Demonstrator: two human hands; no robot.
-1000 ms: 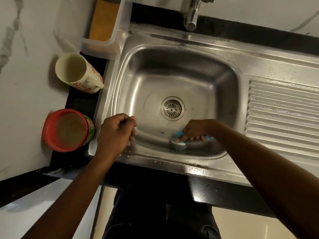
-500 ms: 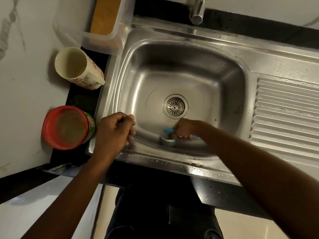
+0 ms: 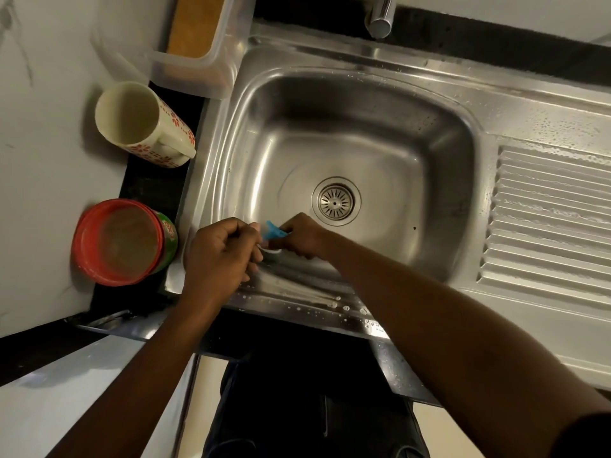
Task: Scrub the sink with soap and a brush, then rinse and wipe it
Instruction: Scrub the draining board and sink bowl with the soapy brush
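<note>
A stainless steel sink (image 3: 350, 127) fills the middle of the head view, its round drain (image 3: 335, 201) near the basin's centre. My right hand (image 3: 299, 236) is closed around a blue brush (image 3: 274, 232), pressing it against the basin's near left corner. Only the brush's blue tip and a bit of its white bristles show. My left hand (image 3: 220, 251) is curled into a fist on the sink's front left rim, touching the brush end. Soap bubbles speckle the front rim (image 3: 334, 304).
A tap spout (image 3: 380, 14) hangs over the back edge. The ribbed drainboard (image 3: 549, 219) lies to the right. On the left counter stand a red-rimmed tub (image 3: 122, 241), a floral mug (image 3: 142, 123) and a clear container with an orange sponge (image 3: 195, 31).
My right hand has slid the brush leftward along the basin's near side, from under the drain to the left corner beside my left hand. The left hand stays on the rim.
</note>
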